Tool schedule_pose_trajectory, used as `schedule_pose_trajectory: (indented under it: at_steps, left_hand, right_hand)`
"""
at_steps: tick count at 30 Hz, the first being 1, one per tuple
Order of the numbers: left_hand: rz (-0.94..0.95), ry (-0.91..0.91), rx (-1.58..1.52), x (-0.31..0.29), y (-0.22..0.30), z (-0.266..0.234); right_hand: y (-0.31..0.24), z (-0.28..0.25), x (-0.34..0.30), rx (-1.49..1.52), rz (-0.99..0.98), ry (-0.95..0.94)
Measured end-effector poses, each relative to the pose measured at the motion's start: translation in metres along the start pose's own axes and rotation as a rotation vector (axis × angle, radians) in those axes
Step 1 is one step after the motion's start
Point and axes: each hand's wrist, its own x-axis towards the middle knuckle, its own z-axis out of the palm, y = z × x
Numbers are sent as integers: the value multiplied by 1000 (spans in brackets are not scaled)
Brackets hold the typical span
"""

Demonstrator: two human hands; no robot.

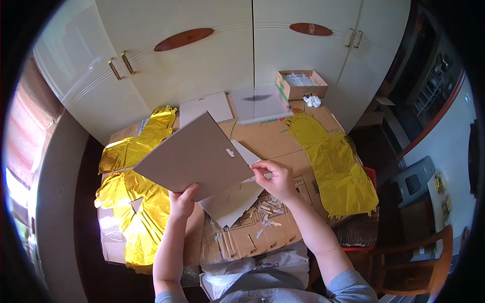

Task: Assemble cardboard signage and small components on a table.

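Observation:
A grey-brown cardboard sheet (pixel 189 156) with a small white hang-hole slot is held up, tilted, over the table. My left hand (pixel 183 201) grips its lower edge, with the thumb on the face and the other fingers hidden behind. At the right corner of the sheet, my right hand (pixel 275 178) is closed in a pinch on the edge; a tiny bit at the fingertips is too small to name. Beneath lie more pale cardboard sheets (pixel 225 212), partly covered. Several small cardboard scraps (pixel 268 209) are scattered near my right wrist.
Flattened brown cardboard (pixel 273 139) covers the table. Gold foil balloons (pixel 146 217) lie at left, and another gold foil balloon (pixel 336 171) at right. Behind are a pale board (pixel 204 107), a clear plastic sheet (pixel 260 103) and a small box (pixel 301 86). A wooden chair (pixel 439 262) stands right.

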Motion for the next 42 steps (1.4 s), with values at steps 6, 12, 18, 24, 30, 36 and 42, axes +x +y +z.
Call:
schedule_pose_trajectory:
  at_steps: [6,12,18,24,30,36,42]
  left_hand:
    - [16,-59,1,-3,-5,-6]
    - [13,-70,23,-4,-3,-3]
    - [13,-91,42,-6,-4,-5]
    - [-5,-120,-59,-3,-6,-14]
    - [12,-150,-73,-2,-5,-21]
    - [48,-174,-35,-2,-4,-16]
    - [69,-196,21,-3,-1,-20]
  right_hand:
    - [-1,3,0,-152,-141,51]
    - [-4,-2,3,-362,-317,57]
    - [-5,-4,3,-388,-278,36]
    - [-1,-3,-4,240,187,-85]
    - [-12,-5,-1,71,-48,-43]
    - [-8,-5,0,-21,-131,6]
    - [-14,-11,5,-288,-303,-35]
